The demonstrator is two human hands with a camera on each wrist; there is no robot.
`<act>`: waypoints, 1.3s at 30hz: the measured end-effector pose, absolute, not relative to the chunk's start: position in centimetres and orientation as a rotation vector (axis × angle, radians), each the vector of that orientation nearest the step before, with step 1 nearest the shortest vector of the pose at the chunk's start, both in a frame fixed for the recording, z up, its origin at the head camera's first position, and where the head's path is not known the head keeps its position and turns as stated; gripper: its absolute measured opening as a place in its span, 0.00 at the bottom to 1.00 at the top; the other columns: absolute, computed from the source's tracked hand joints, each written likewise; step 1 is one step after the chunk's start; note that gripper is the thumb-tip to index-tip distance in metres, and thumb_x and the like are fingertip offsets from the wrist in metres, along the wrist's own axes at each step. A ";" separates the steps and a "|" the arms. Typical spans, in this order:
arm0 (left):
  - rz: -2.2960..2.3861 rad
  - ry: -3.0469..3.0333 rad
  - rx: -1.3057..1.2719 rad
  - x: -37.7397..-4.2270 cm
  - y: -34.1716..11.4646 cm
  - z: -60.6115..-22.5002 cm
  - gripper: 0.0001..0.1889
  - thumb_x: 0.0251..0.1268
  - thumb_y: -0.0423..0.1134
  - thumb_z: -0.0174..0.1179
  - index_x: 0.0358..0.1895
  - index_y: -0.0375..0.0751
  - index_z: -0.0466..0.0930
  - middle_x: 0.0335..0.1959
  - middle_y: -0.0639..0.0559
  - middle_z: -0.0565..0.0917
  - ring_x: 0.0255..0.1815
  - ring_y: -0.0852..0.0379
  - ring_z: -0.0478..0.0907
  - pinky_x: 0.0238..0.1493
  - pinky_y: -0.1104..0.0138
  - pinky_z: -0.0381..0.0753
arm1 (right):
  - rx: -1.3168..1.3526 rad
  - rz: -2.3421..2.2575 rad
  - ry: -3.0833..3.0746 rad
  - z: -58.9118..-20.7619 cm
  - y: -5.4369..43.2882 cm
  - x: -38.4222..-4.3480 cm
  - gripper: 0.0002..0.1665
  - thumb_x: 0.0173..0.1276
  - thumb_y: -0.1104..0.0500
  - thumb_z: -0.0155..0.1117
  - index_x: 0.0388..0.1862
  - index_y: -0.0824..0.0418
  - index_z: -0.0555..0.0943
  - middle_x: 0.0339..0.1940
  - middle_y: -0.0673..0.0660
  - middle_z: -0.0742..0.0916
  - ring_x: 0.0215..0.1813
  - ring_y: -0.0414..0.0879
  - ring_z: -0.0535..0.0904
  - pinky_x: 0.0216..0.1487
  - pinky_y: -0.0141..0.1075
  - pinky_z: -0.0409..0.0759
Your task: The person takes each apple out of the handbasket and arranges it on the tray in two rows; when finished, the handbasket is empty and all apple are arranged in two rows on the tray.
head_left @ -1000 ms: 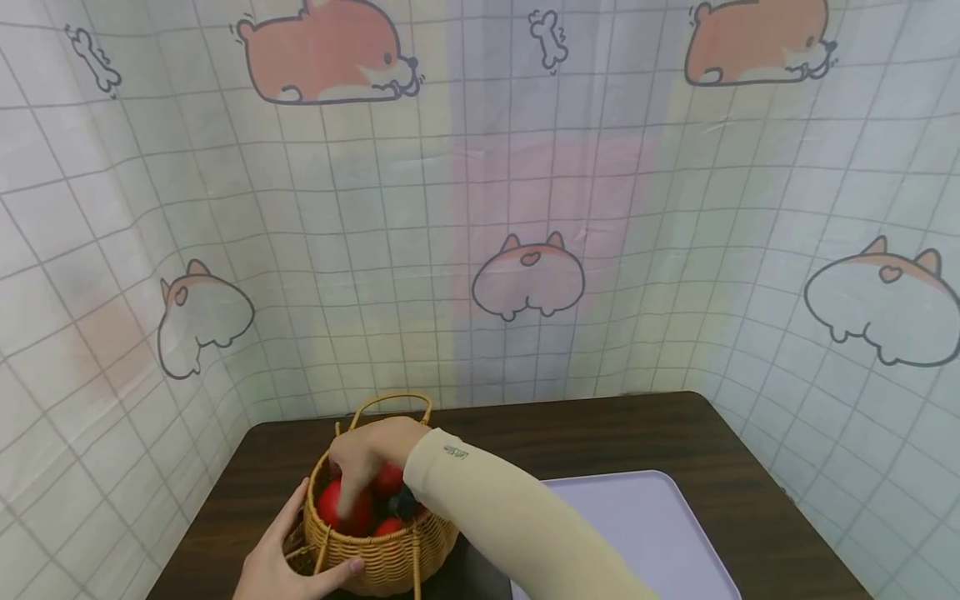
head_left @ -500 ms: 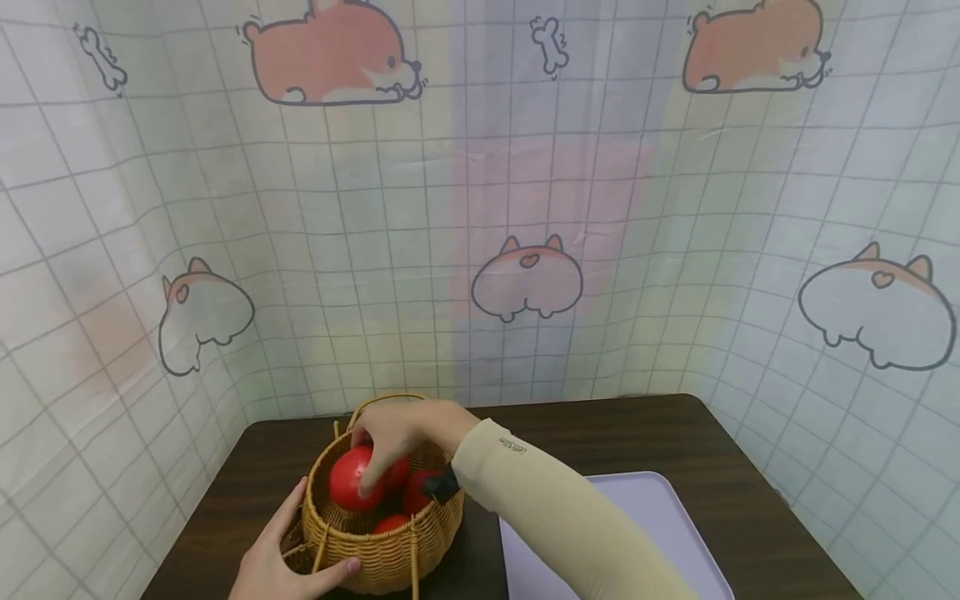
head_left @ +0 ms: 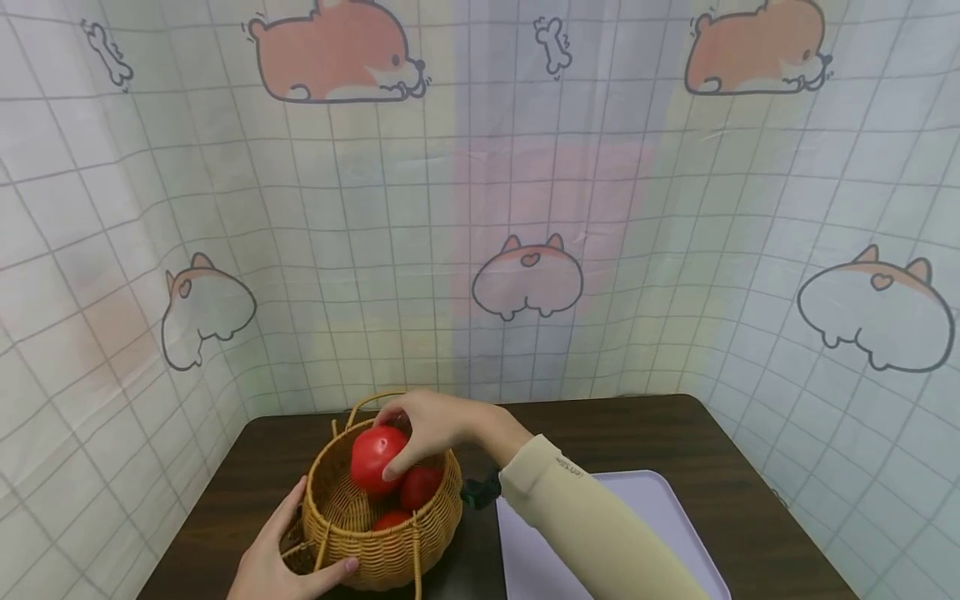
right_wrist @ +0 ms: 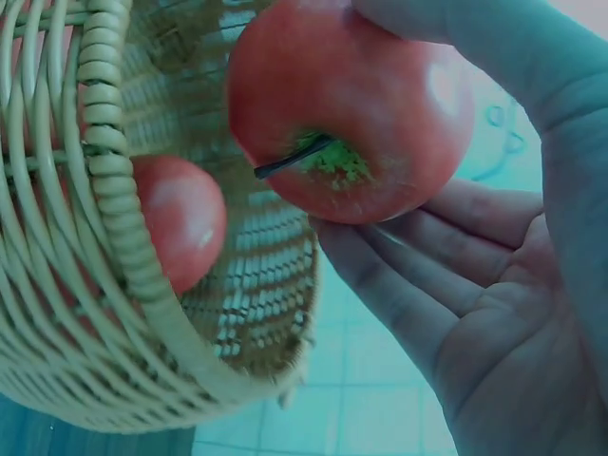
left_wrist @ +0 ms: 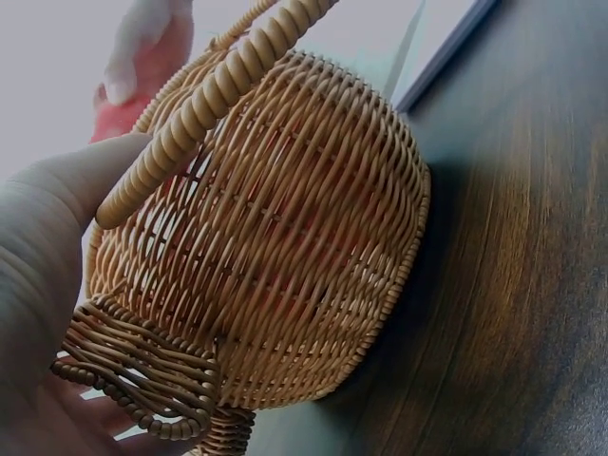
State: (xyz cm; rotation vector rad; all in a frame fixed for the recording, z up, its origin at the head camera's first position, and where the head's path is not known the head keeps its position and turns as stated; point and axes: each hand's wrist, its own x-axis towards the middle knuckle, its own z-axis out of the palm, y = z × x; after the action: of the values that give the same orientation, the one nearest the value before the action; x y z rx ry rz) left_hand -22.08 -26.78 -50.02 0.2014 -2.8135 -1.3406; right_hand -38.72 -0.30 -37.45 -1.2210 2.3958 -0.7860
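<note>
A red apple (head_left: pixel 371 460) with a dark stem is held between the thumb and fingers of my right hand (head_left: pixel 435 423), at the mouth of the wicker basket (head_left: pixel 375 562). The right wrist view shows this apple (right_wrist: pixel 351 114) close up, stem towards the basket. Further red fruit sits inside: one piece (head_left: pixel 422 487) beneath my right hand, another (head_left: pixel 391 520) by the near wall. My left hand (head_left: pixel 277 550) grips the basket's left side. In the left wrist view its thumb (left_wrist: pixel 95 171) lies against the thick wound handle, and other fingers pass behind a small woven part.
A pale lilac tray (head_left: pixel 525 554) lies right of the basket, partly covered by my right sleeve (head_left: pixel 592 508). Both rest on a dark wooden table (head_left: pixel 637 433). A printed curtain (head_left: pixel 390 250) encloses the back and sides. The basket's far handle (head_left: pixel 367 402) stands up behind its rim.
My right hand has lifted the apple from inside the basket up to its rim and slightly right. The left hand keeps its grip on the basket.
</note>
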 end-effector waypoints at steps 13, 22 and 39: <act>-1.453 -2.768 0.188 -22.0 -26.7 -50.2 0.74 0.51 0.64 0.88 0.95 0.51 0.45 0.86 0.35 0.65 0.80 0.30 0.74 0.64 0.51 0.92 | -1.156 -1.202 2.408 -37.4 6.1 -37.0 0.39 0.62 0.43 0.86 0.72 0.45 0.83 0.62 0.43 0.89 0.61 0.40 0.88 0.64 0.40 0.90; -1.379 -2.829 0.176 -22.0 -27.1 -49.9 0.74 0.54 0.67 0.85 0.95 0.56 0.40 0.89 0.32 0.59 0.84 0.26 0.66 0.72 0.39 0.85 | -1.066 -1.417 2.423 -39.8 11.4 -35.7 0.38 0.65 0.46 0.85 0.73 0.47 0.82 0.66 0.48 0.89 0.67 0.46 0.87 0.73 0.53 0.87; -1.431 -2.778 0.287 -22.2 -26.4 -50.0 0.71 0.55 0.73 0.81 0.95 0.64 0.42 0.90 0.34 0.62 0.84 0.26 0.67 0.76 0.31 0.77 | -0.798 -1.502 2.586 -46.7 18.8 -33.5 0.38 0.63 0.46 0.87 0.70 0.47 0.84 0.64 0.49 0.90 0.61 0.47 0.90 0.64 0.47 0.92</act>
State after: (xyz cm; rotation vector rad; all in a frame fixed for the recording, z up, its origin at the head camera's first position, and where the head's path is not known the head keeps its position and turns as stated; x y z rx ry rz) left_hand -22.16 -26.37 -49.97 0.2868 -2.7776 -1.4309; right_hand -33.47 18.78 -46.66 -0.7980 2.5862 -1.5016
